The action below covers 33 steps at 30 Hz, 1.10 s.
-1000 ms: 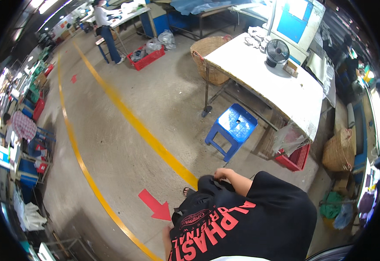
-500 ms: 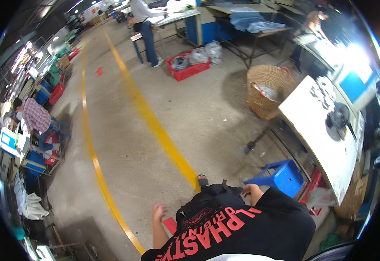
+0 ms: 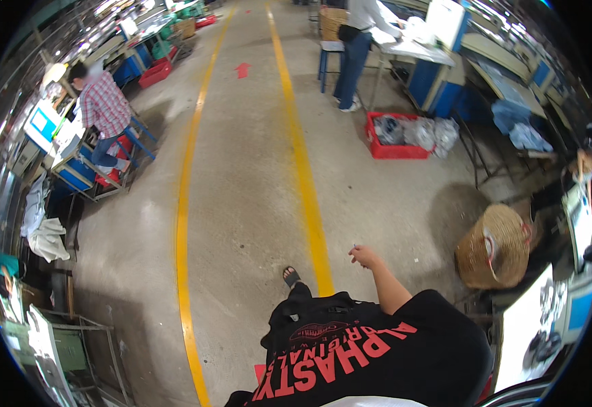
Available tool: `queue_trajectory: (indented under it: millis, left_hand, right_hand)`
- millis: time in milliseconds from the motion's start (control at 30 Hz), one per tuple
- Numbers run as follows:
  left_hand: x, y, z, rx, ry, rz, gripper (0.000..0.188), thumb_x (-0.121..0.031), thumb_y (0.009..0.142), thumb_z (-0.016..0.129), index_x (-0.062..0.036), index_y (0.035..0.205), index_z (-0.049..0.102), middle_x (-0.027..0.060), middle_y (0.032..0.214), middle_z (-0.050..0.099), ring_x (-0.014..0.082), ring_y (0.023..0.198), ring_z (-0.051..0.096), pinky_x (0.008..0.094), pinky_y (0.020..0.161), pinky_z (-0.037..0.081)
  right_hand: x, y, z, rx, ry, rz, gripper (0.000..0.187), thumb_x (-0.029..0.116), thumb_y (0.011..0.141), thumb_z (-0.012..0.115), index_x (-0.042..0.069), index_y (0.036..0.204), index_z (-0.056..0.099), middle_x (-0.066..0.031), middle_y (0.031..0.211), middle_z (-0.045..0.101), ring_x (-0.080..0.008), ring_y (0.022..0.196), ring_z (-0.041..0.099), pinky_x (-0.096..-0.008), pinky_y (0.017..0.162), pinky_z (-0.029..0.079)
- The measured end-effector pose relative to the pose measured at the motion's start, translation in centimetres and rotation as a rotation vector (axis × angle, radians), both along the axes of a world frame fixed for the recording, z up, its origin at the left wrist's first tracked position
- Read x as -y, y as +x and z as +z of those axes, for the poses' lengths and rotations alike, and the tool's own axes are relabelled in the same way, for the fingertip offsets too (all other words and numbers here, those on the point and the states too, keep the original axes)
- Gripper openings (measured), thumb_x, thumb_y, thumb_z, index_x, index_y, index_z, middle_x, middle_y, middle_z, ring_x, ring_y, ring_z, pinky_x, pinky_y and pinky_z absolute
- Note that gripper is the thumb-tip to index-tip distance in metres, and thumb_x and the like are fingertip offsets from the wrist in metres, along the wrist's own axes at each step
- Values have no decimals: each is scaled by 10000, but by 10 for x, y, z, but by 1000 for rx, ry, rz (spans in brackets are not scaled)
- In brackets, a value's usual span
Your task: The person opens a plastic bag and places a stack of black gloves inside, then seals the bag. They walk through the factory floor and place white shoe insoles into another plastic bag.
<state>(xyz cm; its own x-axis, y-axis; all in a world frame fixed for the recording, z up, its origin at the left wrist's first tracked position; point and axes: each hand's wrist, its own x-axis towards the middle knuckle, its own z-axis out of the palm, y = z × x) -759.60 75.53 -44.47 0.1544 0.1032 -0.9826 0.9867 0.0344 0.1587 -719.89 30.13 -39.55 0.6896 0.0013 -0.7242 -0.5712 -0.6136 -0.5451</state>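
Observation:
My right hand (image 3: 362,256) is held out ahead of my body over the concrete floor, apart from any furniture. Its fingers are bent together, and a small pale tip shows at them, too small to name. The left hand is out of view. I wear a black T-shirt (image 3: 404,359) with red lettering, and a black bag or apron (image 3: 323,308) covers its front. One foot in a dark sandal (image 3: 291,275) is forward, between the two yellow floor lines (image 3: 307,197).
A wicker basket (image 3: 492,261) stands to the right, near a white-topped table (image 3: 523,339). Further off are a red crate (image 3: 399,152) of plastic bags and a standing person (image 3: 358,61). Leftward, a person in a checked shirt (image 3: 106,105) sits working; a metal-framed table (image 3: 58,359) is nearer.
I have turned to the right and moved along the aisle, so the basket and table shift right. My right hand has swung forward; the left hand has left the view.

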Motion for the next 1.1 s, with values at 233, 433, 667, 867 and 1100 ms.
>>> queue_trajectory:
  millis: [233,433,667,867,1100]
  left_hand:
    - [-106,336,-13,199,82,-167,447,-290,1021,486,-131,1427,581,127,1194,736,240,939,713,392,750,536]
    - [-199,648,32,599,278,-17,413,-273,1015,474,-116,1378,595,104,1154,730,218,951,701,372,767,513]
    - [-217,813,31,355,274,119,401,-323,1019,496,-108,1339,604,114,1164,727,249,976,702,396,831,526]
    - [-200,843,-17,186,49,144,387,-335,1001,543,-114,1286,682,134,1204,746,291,979,722,450,839,549]
    - [-235,929,-43,39,-28,370,406,-349,998,558,-85,1269,706,144,1193,751,302,1026,712,448,876,554]
  right_hand:
    - [-51,140,-37,-155,179,25,358,278,991,558,71,1246,698,-156,1013,779,-138,467,465,-328,455,423]
    - [-15,244,-93,-458,19,-67,400,187,1001,483,17,1317,661,-211,1014,768,-200,472,524,-400,452,417]
    - [-28,493,-127,-570,-61,-213,268,241,1032,583,30,1050,749,-117,926,769,-236,561,622,-406,545,472]
    - [-181,831,-91,135,-312,385,307,221,979,527,13,1093,722,-166,900,719,-292,650,675,-444,584,535]
    - [-406,1065,-22,71,197,176,290,272,1025,514,65,1109,698,-64,822,611,-184,539,565,-363,497,488]
